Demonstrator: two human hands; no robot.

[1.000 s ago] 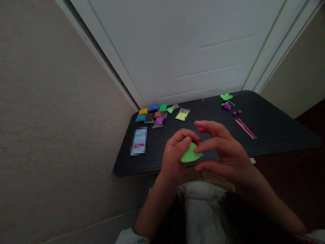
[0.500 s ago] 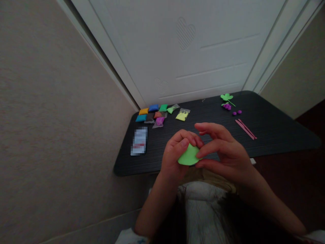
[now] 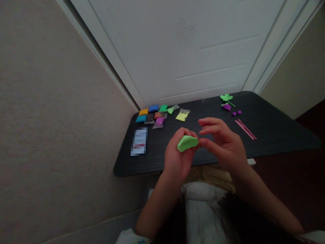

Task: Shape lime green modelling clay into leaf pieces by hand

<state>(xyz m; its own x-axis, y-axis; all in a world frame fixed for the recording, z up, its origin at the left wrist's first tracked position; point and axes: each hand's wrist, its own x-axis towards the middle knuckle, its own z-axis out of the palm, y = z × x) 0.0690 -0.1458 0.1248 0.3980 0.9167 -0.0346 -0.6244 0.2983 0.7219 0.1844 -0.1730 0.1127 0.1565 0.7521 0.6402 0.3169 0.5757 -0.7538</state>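
Observation:
A flattened piece of light green modelling clay (image 3: 187, 143) lies in my left hand (image 3: 179, 159), whose fingers are curled behind it and whose palm supports it. The piece is tilted, with a thick rounded edge towards me. My right hand (image 3: 223, 142) is at its right end. The thumb tip seems to touch the clay's edge there, while the other fingers are spread apart above it. Part of the clay's far side is hidden by its own tilt and my left hand.
On the dark table (image 3: 215, 154) lie several coloured clay packets (image 3: 153, 108), a yellow packet (image 3: 182, 115) and a blurred-out phone-like rectangle (image 3: 139, 141). At the right are a green clay leaf shape (image 3: 226, 98), a purple ball cluster (image 3: 226, 107), two purple balls (image 3: 234, 114) and pink tools (image 3: 245, 129).
The green clay has risen slightly and turned from a broad face to a more edge-on view. My right hand's fingers have moved up and mostly off it.

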